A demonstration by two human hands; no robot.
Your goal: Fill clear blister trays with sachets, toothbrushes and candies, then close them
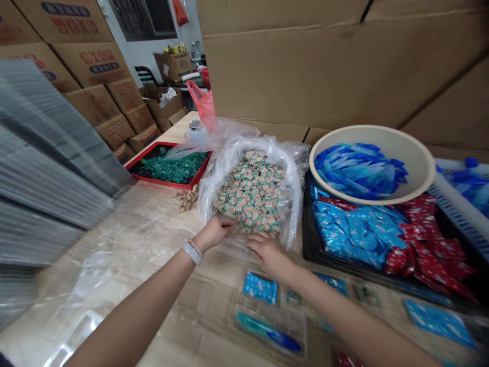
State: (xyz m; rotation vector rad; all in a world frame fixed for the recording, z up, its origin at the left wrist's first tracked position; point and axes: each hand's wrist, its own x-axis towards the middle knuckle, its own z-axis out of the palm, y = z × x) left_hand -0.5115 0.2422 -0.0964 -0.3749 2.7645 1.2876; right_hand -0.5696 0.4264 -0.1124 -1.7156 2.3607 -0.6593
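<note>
A clear plastic bag [292, 188] lies spread open on the table, full of small tan-and-green square pieces [252, 188]. At its near left edge is my left hand [214, 233], wearing bracelets at the wrist. Its fingers are bent together against the pieces, and what they hold is hidden. My right hand [270, 257] is at the bag's near right edge, with a small green-and-tan piece [249, 250] between thumb and fingers. Below the hands lie a blue patterned packet [260, 288] and a clear tray [301, 326] with a teal-and-blue knife-shaped thing [267, 331].
A red-rimmed tray [196, 178] holds green pieces at the left. Blue pieces fill a cream basin [424, 168], above a black tray [311, 244] of blue and red packets. Stacked grey plastic trays [49, 168] stand far left; cardboard [305, 71] walls the back.
</note>
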